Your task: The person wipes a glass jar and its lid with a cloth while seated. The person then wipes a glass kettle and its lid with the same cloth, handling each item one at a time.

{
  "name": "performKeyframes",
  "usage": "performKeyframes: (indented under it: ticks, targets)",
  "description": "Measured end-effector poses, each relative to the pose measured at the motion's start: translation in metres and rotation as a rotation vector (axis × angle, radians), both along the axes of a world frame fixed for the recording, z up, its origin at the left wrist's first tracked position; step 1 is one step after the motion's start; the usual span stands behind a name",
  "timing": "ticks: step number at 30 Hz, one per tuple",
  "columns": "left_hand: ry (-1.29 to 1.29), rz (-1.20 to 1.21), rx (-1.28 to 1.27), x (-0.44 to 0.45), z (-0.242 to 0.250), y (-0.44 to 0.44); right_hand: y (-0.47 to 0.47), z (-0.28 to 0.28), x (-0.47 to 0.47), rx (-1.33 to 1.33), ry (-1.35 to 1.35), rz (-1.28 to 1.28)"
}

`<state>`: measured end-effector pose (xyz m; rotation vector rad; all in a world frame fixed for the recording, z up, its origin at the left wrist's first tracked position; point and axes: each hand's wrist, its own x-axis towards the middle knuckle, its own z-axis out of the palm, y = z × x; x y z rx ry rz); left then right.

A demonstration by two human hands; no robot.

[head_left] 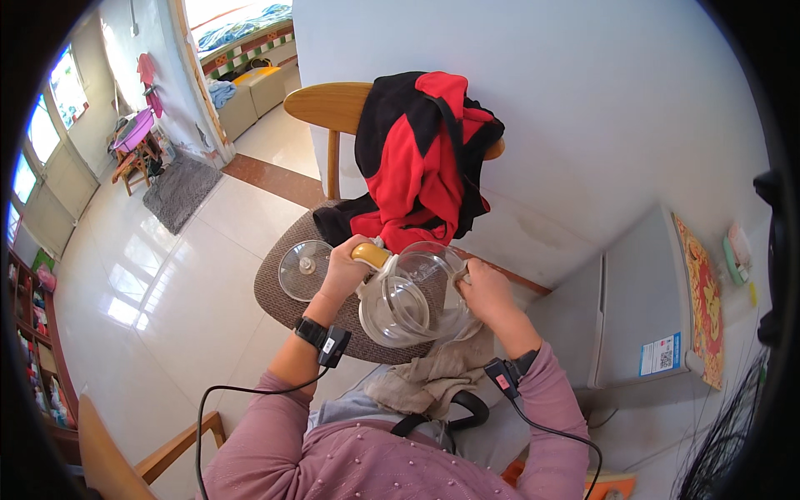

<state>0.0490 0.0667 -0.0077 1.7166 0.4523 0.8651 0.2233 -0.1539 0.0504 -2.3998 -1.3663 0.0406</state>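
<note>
In front of me I hold a clear glass pot (431, 312) with a white collar, tilted so its round opening shows. My left hand (342, 270) grips its yellow-and-white handle (371, 255). At the opposite side, my right hand (490, 290) is closed at the rim, with a bit of beige cloth seemingly between fingers and glass. A larger beige cloth (431, 381) lies over my lap below; whether both are one piece I cannot tell. The round glass lid (305, 270) with a clear knob rests on the woven chair seat (281, 306), left of the pot.
A red and black garment (412, 156) hangs over the wooden chair back (328, 103) and onto the seat. On my right stands a grey refrigerator (637, 300). A wooden armrest (181, 447) is at lower left. Black cables (203, 406) run from both wrist devices.
</note>
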Motion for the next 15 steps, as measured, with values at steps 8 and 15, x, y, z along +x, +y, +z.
performKeyframes:
  ticks: [8, 15]
  targets:
    - [0.033, -0.083, 0.049, 0.016, 0.010, 0.003, 0.039, 0.008, 0.032, 0.062, -0.121, 0.290]
    - [-0.047, 0.178, 0.050, 0.024, -0.004, -0.007, -0.005, -0.004, 0.008, -0.110, 0.181, -0.058]
